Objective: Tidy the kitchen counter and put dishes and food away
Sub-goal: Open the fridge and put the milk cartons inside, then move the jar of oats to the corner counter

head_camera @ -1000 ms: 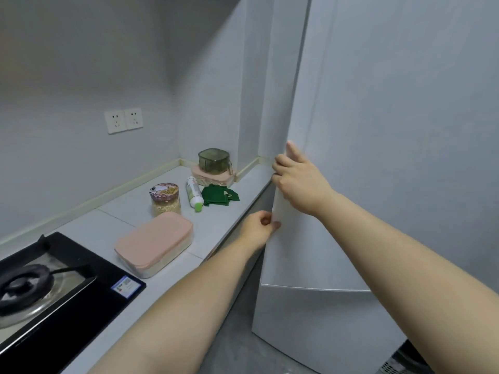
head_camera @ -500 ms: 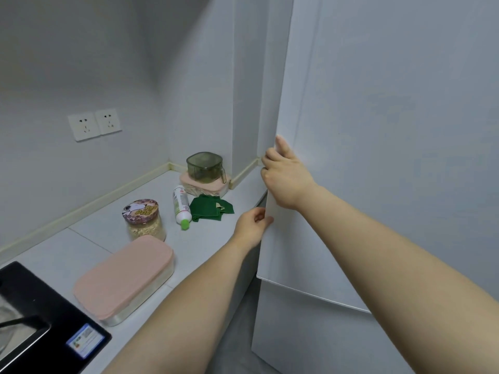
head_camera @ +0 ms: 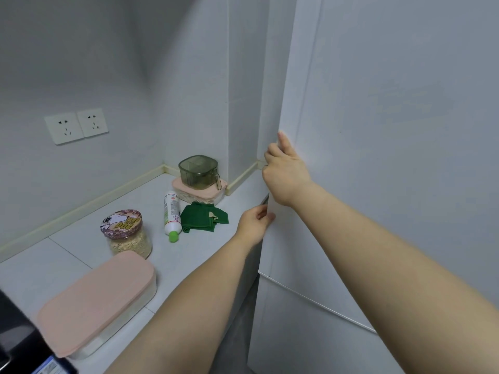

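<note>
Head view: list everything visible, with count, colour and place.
fridge door: 1, white, right
counter: 1, white, left
boxes: 2, pink lids, one front left, one in corner
container: 1, clear green, on corner box
jar: 1, patterned lid, behind front box
bottle: 1, white, green cap, lying beside cloth
cloth: 1, green, before corner box
sockets: 2, white, wall
stove: 1, black, bottom left
left hand: 1, grips door edge, lower
right hand: 1, grips door edge, higher
</note>
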Tool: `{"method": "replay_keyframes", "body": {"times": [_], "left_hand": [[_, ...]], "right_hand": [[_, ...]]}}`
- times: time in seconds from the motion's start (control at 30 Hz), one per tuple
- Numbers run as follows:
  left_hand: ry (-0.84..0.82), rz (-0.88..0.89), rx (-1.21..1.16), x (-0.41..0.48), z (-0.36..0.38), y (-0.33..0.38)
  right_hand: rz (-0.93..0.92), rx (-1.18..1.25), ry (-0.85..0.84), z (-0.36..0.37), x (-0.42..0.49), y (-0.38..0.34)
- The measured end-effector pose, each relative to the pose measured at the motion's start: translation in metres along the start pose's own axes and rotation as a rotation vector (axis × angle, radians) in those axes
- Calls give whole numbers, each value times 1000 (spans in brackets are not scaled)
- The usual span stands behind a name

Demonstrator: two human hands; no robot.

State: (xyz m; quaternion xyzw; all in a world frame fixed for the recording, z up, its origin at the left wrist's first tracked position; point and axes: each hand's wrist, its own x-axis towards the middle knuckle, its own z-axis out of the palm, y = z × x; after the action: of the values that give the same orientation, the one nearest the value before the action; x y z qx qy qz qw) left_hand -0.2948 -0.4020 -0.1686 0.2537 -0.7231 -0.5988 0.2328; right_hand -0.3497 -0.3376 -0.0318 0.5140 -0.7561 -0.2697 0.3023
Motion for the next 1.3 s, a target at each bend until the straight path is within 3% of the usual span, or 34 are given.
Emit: {"method": "replay_keyframes", "body": {"times": [0.53, 0.87, 1.1, 1.3], "left_hand": [[39, -13, -65, 26, 10, -10], [147, -124, -138, 10, 10, 5], [180, -229, -119, -6, -42, -16], [245, -271, -19, -16, -132, -41]], "right_hand": [[5, -5, 10, 13, 12, 8], [-115, -52, 80, 21, 11, 12], [-207, 182, -25, 27, 20, -40], [-213, 386, -123, 34, 58, -99]]}}
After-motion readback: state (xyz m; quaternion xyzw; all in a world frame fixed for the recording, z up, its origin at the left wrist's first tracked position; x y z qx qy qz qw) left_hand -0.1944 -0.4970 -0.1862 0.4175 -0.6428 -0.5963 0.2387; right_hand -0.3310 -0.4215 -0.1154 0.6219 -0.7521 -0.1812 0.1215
